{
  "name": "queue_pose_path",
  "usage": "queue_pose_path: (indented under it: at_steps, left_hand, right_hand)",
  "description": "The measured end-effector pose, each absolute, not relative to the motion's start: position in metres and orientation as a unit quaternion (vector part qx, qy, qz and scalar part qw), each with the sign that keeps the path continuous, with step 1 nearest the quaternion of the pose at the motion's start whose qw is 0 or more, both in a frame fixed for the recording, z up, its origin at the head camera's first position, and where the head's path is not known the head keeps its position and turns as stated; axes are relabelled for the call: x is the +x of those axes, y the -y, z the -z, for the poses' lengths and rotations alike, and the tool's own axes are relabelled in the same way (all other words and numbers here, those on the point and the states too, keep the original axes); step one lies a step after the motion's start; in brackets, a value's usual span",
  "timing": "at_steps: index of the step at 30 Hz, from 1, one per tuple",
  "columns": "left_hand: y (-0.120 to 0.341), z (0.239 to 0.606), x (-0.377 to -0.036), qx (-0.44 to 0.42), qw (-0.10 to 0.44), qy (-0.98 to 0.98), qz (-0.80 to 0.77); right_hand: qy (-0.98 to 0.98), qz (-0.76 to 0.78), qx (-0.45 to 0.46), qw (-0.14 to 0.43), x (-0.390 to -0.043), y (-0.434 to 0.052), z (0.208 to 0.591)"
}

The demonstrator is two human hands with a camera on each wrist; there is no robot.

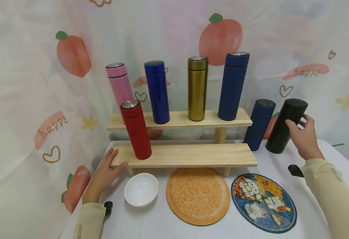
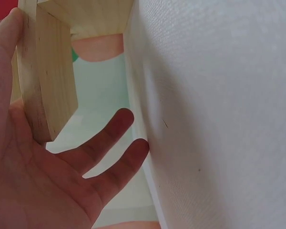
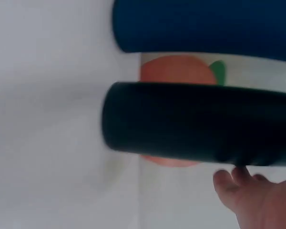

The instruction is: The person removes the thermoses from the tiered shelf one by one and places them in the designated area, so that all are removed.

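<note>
My right hand [image 1: 306, 137] grips a black thermos bottle [image 1: 286, 127], thumb on its near side and fingers behind. The bottle stands slightly tilted in the head view; whether its base touches the table I cannot tell. Beside it is a dark blue thermos [image 1: 259, 126]. My left hand [image 1: 104, 174] rests against the left end of the lower wooden shelf [image 1: 192, 156], its thumb touching the board. Two of its fingers stretch out past the wood [image 2: 57, 81] in the left wrist view. A red thermos [image 1: 137, 132] stands on that shelf, near the left hand.
On the upper shelf [image 1: 178, 124] stand pink [image 1: 120, 84], blue [image 1: 157, 93], gold [image 1: 197, 89] and navy [image 1: 233, 86] thermoses. In front lie a white bowl [image 1: 141, 190], a round orange-brown mat [image 1: 197, 197] and a round cartoon mat [image 1: 264, 203]. A printed cloth [image 1: 168, 30] hangs behind.
</note>
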State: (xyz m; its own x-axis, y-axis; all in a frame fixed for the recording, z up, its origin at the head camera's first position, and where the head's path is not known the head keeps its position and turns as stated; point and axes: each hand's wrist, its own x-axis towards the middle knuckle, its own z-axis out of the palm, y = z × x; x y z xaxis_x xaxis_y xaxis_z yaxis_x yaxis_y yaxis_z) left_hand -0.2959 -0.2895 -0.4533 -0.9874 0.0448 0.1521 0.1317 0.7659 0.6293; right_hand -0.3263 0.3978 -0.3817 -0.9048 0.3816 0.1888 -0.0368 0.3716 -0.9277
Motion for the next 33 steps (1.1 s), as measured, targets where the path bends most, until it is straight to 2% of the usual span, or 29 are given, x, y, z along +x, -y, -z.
queue_pose_path:
  at_steps: [4,9,16,25,33]
  left_hand:
    - [0.288,0.452,-0.297,-0.047,0.06,0.938,0.337]
    - [0.288,0.45,-0.296,-0.046,0.056,0.938,0.339]
    - [0.288,0.45,-0.295,-0.048,0.058,0.938,0.339]
    - [0.289,0.453,-0.298,-0.045,0.055,0.939,0.337]
    - [0.29,0.454,-0.298,-0.045,0.057,0.938,0.339]
  right_hand:
    - [0.793,-0.539,-0.121,0.258,-0.318,-0.383,0.362]
    - [0.77,-0.531,-0.092,0.34,-0.309,-0.361,0.341]
    - [0.749,-0.523,-0.035,0.406,-0.296,-0.33,0.318]
    - [0.705,-0.575,0.045,0.413,-0.276,-0.281,0.292]
    - [0.682,-0.613,0.142,0.372,-0.266,-0.237,0.284]
